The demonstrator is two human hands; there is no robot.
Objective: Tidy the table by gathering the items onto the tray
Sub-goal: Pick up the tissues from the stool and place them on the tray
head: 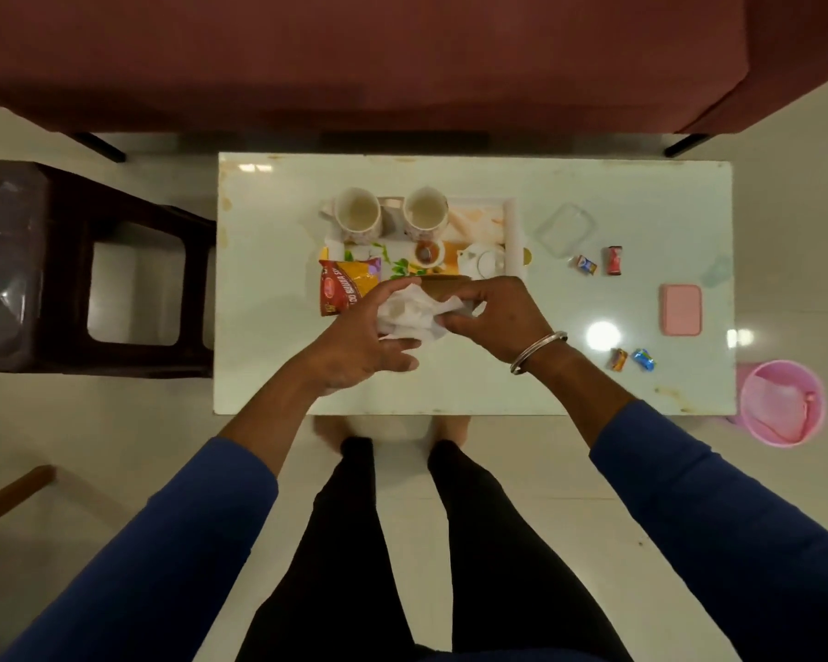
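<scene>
Tissue (414,313) crumpled, pinched between left hand (359,346), right hand (491,317), above tray (515,231)

This looks like a home living room. A low white table (474,375) stands before a maroon sofa (354,54) on a pale tiled floor (116,446), with a dark plastic stool (116,279) beside it. Tea cups (357,215) and a snack packet (345,284) sit on a tray (515,231), sweets (614,260) lie around.
</scene>
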